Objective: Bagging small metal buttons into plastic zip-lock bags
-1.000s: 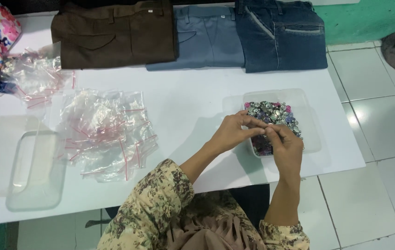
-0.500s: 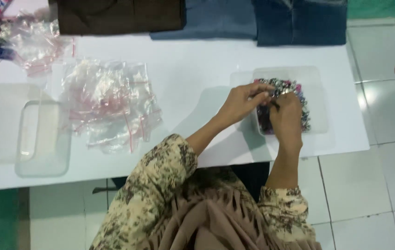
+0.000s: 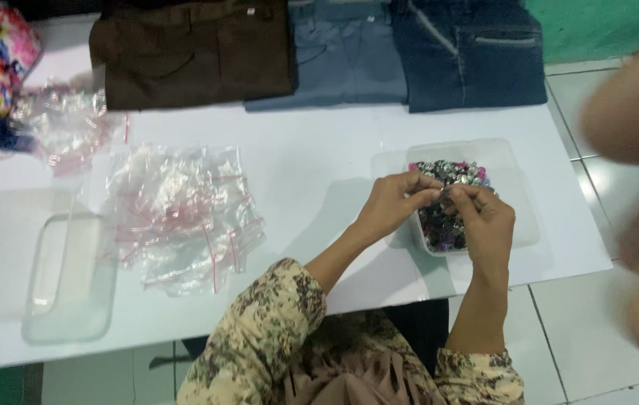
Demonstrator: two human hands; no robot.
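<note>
Fingers (image 3: 426,196) of both hands met over the tub (image 3: 518,161) at the counter's (image 3: 319,150) right side, the left hand (image 3: 390,206) and right hand (image 3: 484,217) pinching one small trinket (image 3: 443,196) between them; the rest of the trinkets (image 3: 450,171) lay heaped in the tub. Doing this well likely meant keeping the pinch light and low over the tub, so a slip fell back in; bags (image 3: 181,214) lay well apart, leftward.
</note>
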